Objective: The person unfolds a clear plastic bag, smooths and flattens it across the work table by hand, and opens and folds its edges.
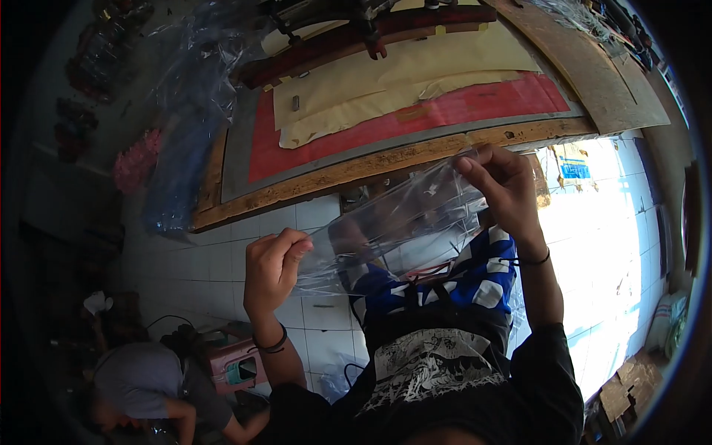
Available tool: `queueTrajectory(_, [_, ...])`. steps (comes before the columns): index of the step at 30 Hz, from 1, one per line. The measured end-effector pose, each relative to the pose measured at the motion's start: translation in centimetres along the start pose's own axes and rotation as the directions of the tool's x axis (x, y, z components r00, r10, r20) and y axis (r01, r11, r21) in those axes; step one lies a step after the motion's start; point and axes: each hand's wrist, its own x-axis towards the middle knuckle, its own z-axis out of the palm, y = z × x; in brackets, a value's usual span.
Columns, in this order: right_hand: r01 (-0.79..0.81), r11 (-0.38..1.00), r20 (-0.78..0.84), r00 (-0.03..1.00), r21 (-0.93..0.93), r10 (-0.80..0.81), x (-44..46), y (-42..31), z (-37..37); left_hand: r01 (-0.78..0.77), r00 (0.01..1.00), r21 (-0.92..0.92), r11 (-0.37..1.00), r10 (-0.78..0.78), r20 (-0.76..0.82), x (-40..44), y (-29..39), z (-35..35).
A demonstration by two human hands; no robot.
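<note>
Head view: the left hand (pixel 273 268) grasps one end of a clear plastic sheet (pixel 404 215) between thumb and fingers; the right hand (pixel 504 191) pinches the opposite end. The sheet is spread between both hands, near the wooden front edge of the worktop (pixel 319 187). Yellowish paper (pixel 371 93) overlies a red sheet (pixel 475 111) there. Lower left, a person in grey (pixel 137 374) bends beside a pink stool (pixel 222 362).

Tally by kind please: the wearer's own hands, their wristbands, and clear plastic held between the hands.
Hands: 2 (left hand, right hand)
Wristbands: 2 (left wristband, right wristband)
Held clear plastic piece: 1, layers can't be told
Total: 5
</note>
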Motion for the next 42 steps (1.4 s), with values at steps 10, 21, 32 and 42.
queueTrajectory(10, [0.105, 0.951, 0.099, 0.985, 0.29, -0.139, 0.9, -0.9, 0.6, 0.073, 0.997, -0.047, 0.996, -0.073, 0.01, -0.4, -0.2, 0.3])
queueTrajectory(21, [-0.046, 0.985, 0.087, 0.994, -0.164, 0.061, 0.7, -1.8, 0.2, 0.054, 0.996, -0.051, 0.997, -0.058, -0.066, -0.8, -0.4, 0.4])
queueTrajectory(32, [0.073, 0.997, 0.151, 0.986, 0.029, -0.076, 1.0, -1.7, 0.8, 0.109, 0.993, -0.129, 0.986, -0.115, -0.04, -1.1, -0.5, 0.2])
queueTrajectory(42, [0.005, 0.987, 0.111, 0.994, 0.161, -0.024, 0.9, -1.5, 1.0, 0.092, 0.994, -0.14, 0.986, -0.099, -0.045, -1.2, -0.8, 0.4])
